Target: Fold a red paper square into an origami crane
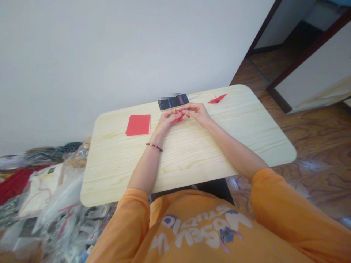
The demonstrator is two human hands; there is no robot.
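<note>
A folded red paper crane point(179, 117) is held between my two hands above the middle of the table, partly covered by fingers. My left hand point(165, 123) pinches it from the left, thumb on top. From the right, my right hand point(197, 113) has thumb and forefinger closed on its other side. Another red paper crane point(217, 99) lies with wings spread at the table's back right. To the left of my hands is a stack of square red paper point(138, 125).
The pale wooden table point(192, 160) has rounded corners and stands against a white wall. A phone point(173, 102) with a lit screen and a cable lies just behind my hands. Bagged clothes point(63, 197) are piled on the left; a doorway is at right.
</note>
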